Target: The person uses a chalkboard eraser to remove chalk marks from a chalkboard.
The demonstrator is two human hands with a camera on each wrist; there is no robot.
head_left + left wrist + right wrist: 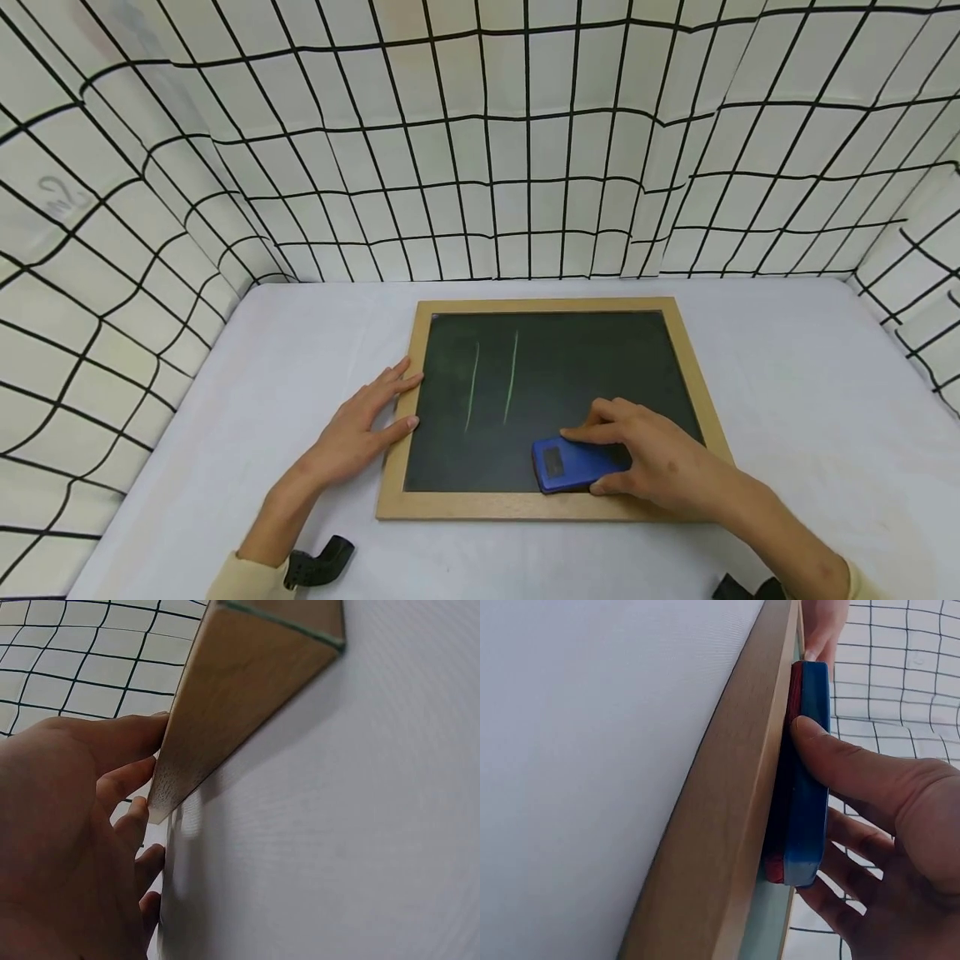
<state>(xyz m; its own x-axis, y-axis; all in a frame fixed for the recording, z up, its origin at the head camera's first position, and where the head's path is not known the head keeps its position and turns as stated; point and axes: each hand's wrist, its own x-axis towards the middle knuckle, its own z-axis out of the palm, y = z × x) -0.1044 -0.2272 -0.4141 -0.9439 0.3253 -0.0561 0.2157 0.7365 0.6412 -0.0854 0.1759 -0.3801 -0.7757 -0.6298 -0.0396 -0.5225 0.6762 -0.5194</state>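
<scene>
A wood-framed chalkboard (555, 358) lies on the white table, with two thin pale chalk lines (511, 377) on its left part. My right hand (660, 458) grips a blue chalkboard eraser (573, 463) between thumb and fingers, low on the board near the front frame edge. In the right wrist view the eraser (807, 802) shows a dark red felt side turned to the board, my thumb along its side. My left hand (360, 429) has its fingers spread, their tips touching the left side of the wooden frame (217, 697).
White walls with a black grid (480, 150) stand behind and to the left and right of the white-covered table (300, 333). A black strap piece (321, 563) sits at my left wrist, and another (738, 588) at the right.
</scene>
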